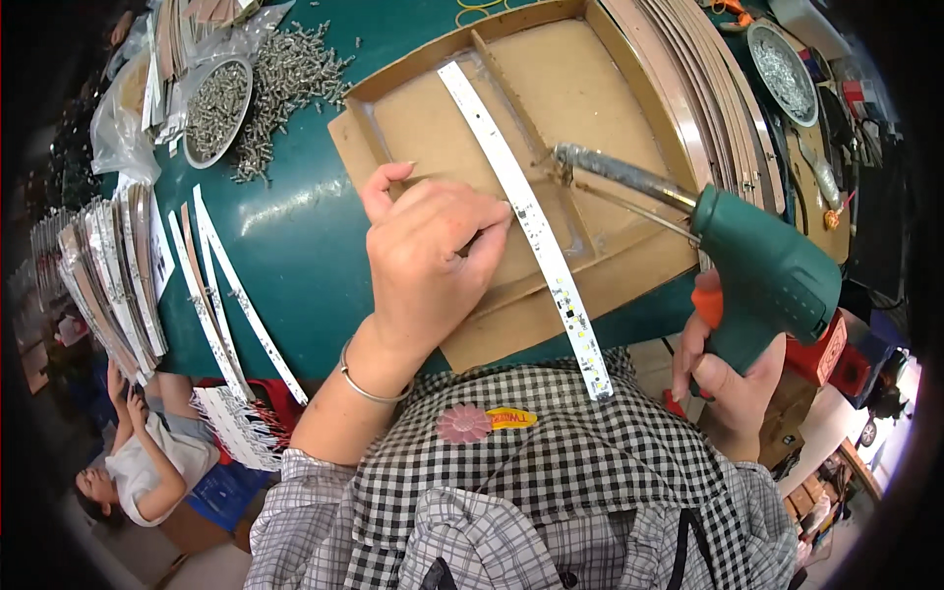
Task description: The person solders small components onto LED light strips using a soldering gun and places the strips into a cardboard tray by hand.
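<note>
A long white LED circuit strip [503,162] lies slantwise across a shallow cardboard tray [551,61], its lower end reaching over the table edge by my checked apron. My left hand [433,251] is closed in a pinch, its fingertips at the strip's left edge near a small dark part. What those fingertips hold, if anything, is hidden. My right hand [739,385] grips a green soldering gun [767,265] by its handle. The gun's metal tip points left, over the tray and just right of the strip.
At the upper left, a bowl [218,110] and a loose pile [287,84] hold small metal parts. Several strips [228,285] lie at left beside upright bundles [113,275]. Long curved boards [723,98] stack at right near another bowl [783,74]. A person [147,452] sits lower left.
</note>
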A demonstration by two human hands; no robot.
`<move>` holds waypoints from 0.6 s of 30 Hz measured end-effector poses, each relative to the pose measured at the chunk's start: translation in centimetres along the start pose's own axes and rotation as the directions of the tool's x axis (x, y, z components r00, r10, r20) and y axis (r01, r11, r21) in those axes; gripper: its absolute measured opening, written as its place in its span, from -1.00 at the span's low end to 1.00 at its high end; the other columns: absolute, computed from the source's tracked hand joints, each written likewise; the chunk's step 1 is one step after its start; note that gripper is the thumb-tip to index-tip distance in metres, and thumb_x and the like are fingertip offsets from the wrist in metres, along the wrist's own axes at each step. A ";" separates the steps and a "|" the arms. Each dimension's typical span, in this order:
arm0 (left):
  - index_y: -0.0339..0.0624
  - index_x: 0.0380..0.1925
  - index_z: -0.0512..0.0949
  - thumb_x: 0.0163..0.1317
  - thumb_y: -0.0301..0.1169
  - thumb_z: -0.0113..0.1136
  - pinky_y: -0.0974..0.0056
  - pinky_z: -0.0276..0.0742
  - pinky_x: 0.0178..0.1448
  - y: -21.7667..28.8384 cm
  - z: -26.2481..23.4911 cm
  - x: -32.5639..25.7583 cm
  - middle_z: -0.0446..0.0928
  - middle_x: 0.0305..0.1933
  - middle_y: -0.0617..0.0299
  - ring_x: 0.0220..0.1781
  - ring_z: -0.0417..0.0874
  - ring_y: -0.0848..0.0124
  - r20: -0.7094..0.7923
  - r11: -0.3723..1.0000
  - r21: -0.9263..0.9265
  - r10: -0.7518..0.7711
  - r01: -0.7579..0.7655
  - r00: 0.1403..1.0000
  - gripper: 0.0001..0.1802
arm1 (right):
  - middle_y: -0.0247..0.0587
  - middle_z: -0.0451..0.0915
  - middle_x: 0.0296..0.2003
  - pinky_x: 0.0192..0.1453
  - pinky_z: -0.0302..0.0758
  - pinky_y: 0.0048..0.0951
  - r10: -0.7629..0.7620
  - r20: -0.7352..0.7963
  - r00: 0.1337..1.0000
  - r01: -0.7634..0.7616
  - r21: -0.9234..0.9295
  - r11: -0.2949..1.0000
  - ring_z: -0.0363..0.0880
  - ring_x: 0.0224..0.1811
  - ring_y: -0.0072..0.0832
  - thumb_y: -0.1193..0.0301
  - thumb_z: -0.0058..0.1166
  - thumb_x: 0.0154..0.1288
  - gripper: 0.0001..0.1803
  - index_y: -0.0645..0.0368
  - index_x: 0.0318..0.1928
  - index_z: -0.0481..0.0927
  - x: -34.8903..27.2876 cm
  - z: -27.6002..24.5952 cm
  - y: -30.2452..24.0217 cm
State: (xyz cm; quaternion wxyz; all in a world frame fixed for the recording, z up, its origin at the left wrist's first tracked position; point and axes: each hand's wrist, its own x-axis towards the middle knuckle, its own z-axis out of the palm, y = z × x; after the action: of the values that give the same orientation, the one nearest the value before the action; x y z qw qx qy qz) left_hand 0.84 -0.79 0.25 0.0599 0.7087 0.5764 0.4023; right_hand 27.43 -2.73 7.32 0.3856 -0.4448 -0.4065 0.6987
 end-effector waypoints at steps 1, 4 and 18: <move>-0.04 -0.58 0.60 -0.18 -0.60 0.40 0.13 0.31 0.10 0.0 0.0 0.0 0.58 -0.54 0.38 -0.39 0.63 0.46 -0.006 1.000 0.011 0.010 -0.010 1.000 -0.80 | -0.01 0.52 -0.33 -0.48 0.49 -0.49 0.002 -0.020 1.000 -0.003 -0.014 1.000 0.51 -0.53 -0.45 0.54 0.27 0.09 -0.32 0.50 0.18 0.25 -0.2 0.2 0.0; -0.03 -0.58 0.60 -0.18 -0.60 0.40 0.13 0.31 0.10 -0.1 0.1 -0.1 0.58 -0.55 0.38 -0.39 0.63 0.46 -0.014 0.999 0.028 0.021 -0.021 1.000 -0.80 | -0.03 0.51 -0.40 -0.49 0.47 -0.50 0.055 -0.018 0.998 -0.055 -0.038 0.998 0.51 -0.55 -0.45 0.48 0.31 0.10 -0.33 0.50 0.15 0.27 -0.4 0.1 -0.1; -0.05 -0.56 0.63 -0.17 -0.60 0.39 0.16 0.34 0.10 0.1 0.0 -0.1 0.61 -0.50 0.36 -0.35 0.65 0.46 0.009 0.996 0.076 0.036 -0.036 0.999 -0.82 | -0.04 0.54 -0.43 -0.51 0.50 -0.51 0.146 -0.011 0.989 -0.146 -0.032 0.989 0.54 -0.54 -0.44 0.44 0.30 0.09 -0.42 0.44 0.04 0.32 0.0 0.5 -0.5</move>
State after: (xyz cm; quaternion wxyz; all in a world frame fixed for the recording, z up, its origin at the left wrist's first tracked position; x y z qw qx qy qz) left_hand 0.89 -0.90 0.27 0.0277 0.7222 0.5783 0.3785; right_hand 27.04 -2.70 7.91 0.3278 -0.4827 -0.3826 0.7163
